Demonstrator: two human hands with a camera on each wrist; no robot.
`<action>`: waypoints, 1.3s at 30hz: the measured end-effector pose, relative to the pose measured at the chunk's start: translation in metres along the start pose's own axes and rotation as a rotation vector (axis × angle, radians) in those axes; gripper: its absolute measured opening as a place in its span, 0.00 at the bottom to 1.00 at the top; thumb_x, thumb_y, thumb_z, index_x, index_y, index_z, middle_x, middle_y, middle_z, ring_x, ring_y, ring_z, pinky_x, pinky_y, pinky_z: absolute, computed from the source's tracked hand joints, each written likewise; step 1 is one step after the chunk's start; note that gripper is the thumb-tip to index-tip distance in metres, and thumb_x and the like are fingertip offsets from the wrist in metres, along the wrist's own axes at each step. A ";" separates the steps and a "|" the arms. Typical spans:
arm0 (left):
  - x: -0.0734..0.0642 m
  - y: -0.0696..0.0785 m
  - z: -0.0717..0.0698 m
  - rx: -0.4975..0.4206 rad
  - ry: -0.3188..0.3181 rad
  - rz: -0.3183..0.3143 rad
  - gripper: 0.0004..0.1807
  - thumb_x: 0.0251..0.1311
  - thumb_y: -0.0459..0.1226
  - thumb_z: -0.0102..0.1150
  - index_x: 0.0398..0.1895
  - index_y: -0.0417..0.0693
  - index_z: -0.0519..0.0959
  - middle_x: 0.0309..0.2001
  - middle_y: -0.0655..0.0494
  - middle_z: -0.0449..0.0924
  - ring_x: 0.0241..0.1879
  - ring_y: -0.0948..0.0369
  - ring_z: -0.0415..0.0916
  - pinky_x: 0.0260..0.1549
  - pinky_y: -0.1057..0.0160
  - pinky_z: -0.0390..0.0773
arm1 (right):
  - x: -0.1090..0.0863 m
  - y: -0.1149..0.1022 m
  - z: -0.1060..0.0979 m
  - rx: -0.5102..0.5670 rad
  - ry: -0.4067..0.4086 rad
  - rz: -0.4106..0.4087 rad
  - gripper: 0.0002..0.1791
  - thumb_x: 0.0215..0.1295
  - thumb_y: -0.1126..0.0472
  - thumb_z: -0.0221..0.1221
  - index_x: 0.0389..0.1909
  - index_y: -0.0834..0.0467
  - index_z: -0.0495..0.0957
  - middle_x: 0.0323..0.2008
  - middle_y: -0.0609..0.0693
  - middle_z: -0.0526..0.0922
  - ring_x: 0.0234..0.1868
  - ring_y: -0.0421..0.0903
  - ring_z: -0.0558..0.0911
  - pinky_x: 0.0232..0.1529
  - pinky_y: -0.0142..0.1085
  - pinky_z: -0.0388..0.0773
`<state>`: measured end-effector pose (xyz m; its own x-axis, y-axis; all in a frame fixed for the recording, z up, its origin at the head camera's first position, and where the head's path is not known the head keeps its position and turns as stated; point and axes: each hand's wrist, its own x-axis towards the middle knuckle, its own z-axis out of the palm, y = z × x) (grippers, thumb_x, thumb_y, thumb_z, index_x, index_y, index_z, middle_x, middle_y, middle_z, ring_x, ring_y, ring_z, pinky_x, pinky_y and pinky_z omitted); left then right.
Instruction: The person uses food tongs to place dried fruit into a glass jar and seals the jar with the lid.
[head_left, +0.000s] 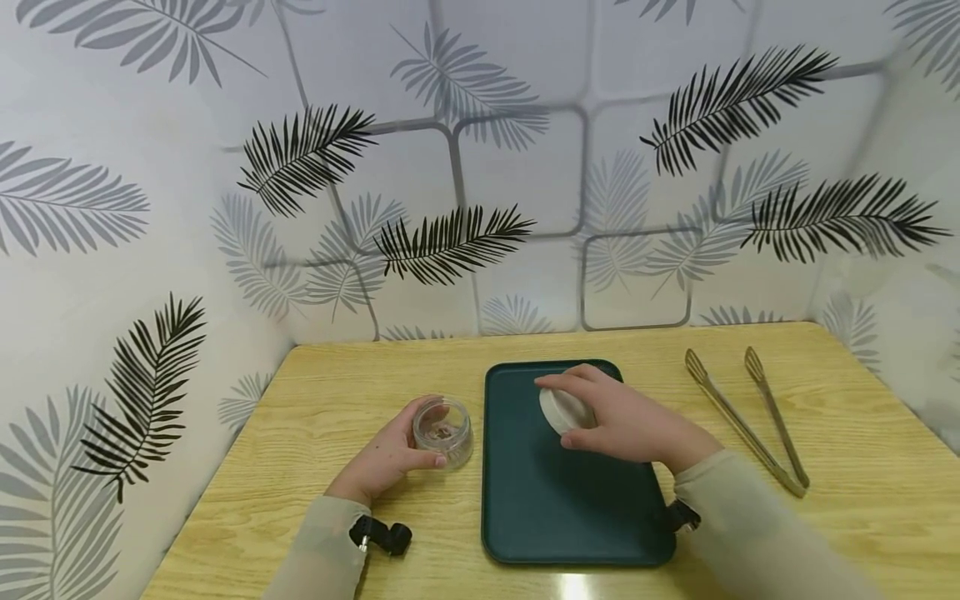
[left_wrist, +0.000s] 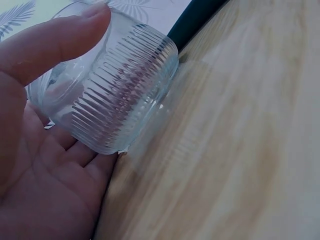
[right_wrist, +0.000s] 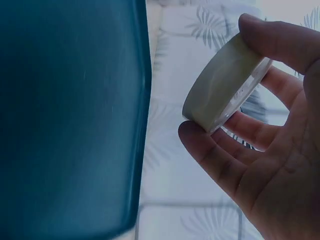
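Note:
On the wooden table, left of the dark green tray (head_left: 555, 517), stands an uncovered clear glass jar (head_left: 459, 450). My left hand (head_left: 386, 454) grips it, thumb on the near side and fingers round the far side. Ribbed walls show on the jar (left_wrist: 127, 90) in the left wrist view; something small and brownish appears at its bottom in the head view. Above the tray, my right hand (head_left: 622, 419) holds a round, pale lid (head_left: 561, 411) by its edge, tilted. The right wrist view has the lid (right_wrist: 217, 87) between thumb and fingertips.
Metal tongs (head_left: 787, 482) lie spread on the table (head_left: 862, 517) to the right of the tray, their tips pointing toward the back. A wall (head_left: 525, 283) with a leaf pattern rises behind the table.

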<state>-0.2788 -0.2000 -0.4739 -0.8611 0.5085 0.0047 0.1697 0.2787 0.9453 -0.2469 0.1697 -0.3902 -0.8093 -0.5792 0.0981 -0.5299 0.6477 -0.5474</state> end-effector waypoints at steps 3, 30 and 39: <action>0.000 0.002 0.000 0.011 0.011 0.002 0.48 0.56 0.36 0.75 0.78 0.57 0.59 0.73 0.50 0.64 0.71 0.52 0.63 0.65 0.48 0.62 | 0.013 -0.008 0.009 0.004 -0.003 -0.009 0.41 0.64 0.49 0.69 0.76 0.34 0.62 0.69 0.49 0.65 0.57 0.46 0.73 0.50 0.47 0.74; 0.001 0.020 0.015 0.108 0.064 -0.025 0.50 0.51 0.42 0.78 0.77 0.62 0.61 0.65 0.57 0.71 0.60 0.54 0.71 0.60 0.48 0.68 | 0.076 -0.056 0.064 0.010 -0.018 -0.064 0.47 0.63 0.51 0.71 0.79 0.44 0.56 0.72 0.46 0.64 0.62 0.44 0.71 0.53 0.42 0.75; 0.000 0.023 0.018 0.060 0.011 0.000 0.51 0.53 0.41 0.78 0.78 0.60 0.59 0.67 0.56 0.69 0.58 0.54 0.72 0.57 0.51 0.71 | 0.080 -0.059 0.064 -0.166 -0.063 -0.193 0.43 0.64 0.59 0.69 0.77 0.39 0.62 0.76 0.49 0.60 0.71 0.52 0.65 0.58 0.45 0.75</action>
<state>-0.2669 -0.1790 -0.4579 -0.8664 0.4993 0.0086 0.1978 0.3274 0.9239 -0.2637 0.0532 -0.4035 -0.6747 -0.7262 0.1323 -0.7112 0.5916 -0.3796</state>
